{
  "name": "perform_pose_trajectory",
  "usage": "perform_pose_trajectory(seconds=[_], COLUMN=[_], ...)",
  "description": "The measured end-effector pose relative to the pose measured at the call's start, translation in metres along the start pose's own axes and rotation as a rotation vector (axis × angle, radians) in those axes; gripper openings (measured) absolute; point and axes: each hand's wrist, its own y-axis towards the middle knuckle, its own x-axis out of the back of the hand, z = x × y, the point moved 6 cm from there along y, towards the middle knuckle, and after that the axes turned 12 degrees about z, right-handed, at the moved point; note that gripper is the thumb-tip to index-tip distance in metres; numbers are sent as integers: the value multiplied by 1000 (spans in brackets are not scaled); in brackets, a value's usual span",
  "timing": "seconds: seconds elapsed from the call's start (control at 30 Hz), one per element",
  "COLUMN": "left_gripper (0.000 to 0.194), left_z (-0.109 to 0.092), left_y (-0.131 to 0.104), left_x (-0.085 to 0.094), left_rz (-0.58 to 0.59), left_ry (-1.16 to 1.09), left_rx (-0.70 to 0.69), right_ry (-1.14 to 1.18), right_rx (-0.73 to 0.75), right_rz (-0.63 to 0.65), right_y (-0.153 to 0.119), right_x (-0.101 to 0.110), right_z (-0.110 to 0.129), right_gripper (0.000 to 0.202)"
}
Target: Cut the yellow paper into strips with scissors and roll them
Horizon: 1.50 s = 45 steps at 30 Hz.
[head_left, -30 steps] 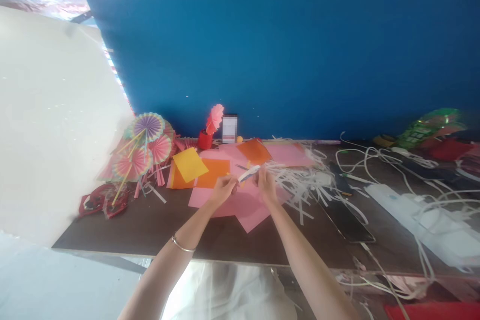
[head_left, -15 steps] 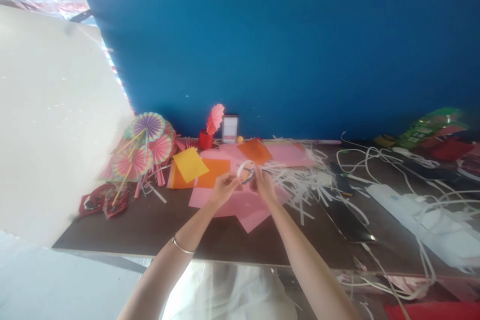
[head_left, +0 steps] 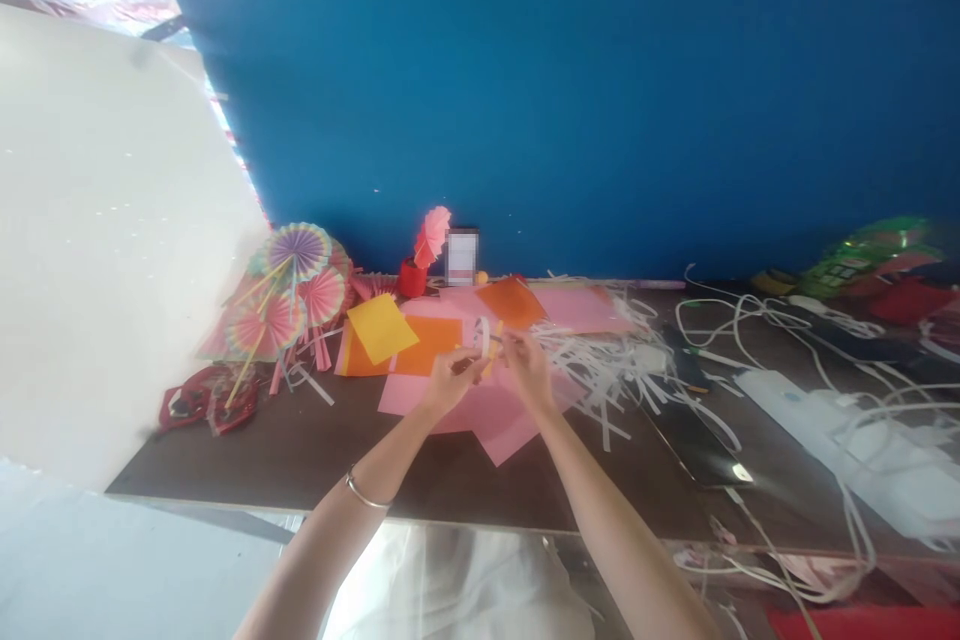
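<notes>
Above the pink paper sheets (head_left: pixel 499 440), my left hand (head_left: pixel 452 378) is closed on a narrow white ring (head_left: pixel 484 332) that looks like a roll of tape. The ring stands nearly edge-on. A small yellow-orange piece (head_left: pixel 495 340) shows just right of it, between the hands; what it belongs to is unclear. My right hand (head_left: pixel 529 370) is pinched close to this piece. Its fingertips are too small and blurred to show what they hold. Orange paper (head_left: pixel 429 345) and a yellow square (head_left: pixel 381 328) lie left of my hands.
Paper fans (head_left: pixel 296 255) and a red cup (head_left: pixel 412 277) stand at the left. Loose white strips (head_left: pixel 592 370) are heaped right of my hands. A phone (head_left: pixel 697 450), a power strip (head_left: pixel 832 440) and tangled cables lie farther right. A blue panel (head_left: pixel 525 100) rises behind the table.
The white ring has turned from facing me to nearly edge-on and shifted slightly left. The yellow-orange piece now shows beside it. Both hands stay over the paper.
</notes>
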Motion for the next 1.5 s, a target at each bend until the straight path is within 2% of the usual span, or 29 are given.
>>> perform_pose_trajectory(seconds=[0.17,0.37,0.63,0.8,0.97,1.03,1.13,1.23,1.37,1.5], left_gripper=[35,32,31,28,30,29,25,22,23,24], left_z=[7,8,3,3,9,10,7,4,4,7], left_y=[1,0,0,0,1,2,1,0,0,2], left_x=[3,2,2,3,11,12,12,10,10,15], left_rz=[-49,-20,-15,-60,-147,-153,-155,-146,-138,-164], left_ry=[3,121,322,307,109,39,34,99,24,-83], left_rx=[-9,-47,-197,-145,0,7,-34,-79,-65,-31], right_ry=[36,20,-102,-244,-313,-239,-91,-54,-62,-167], right_rx=[156,161,221,303,412,377,228,120,135,218], right_rz=[95,123,162,112,82,69,59,146,251,249], right_y=[-7,-7,-7,-9,-16,-16,-12,-7,-6,-10], right_x=[-10,-15,-20,-20,-24,-23,-22,-27,-32,-35], right_z=[16,14,17,20,28,26,15,5,5,8], right_gripper=[25,17,16,13,13,15,29,28,27,33])
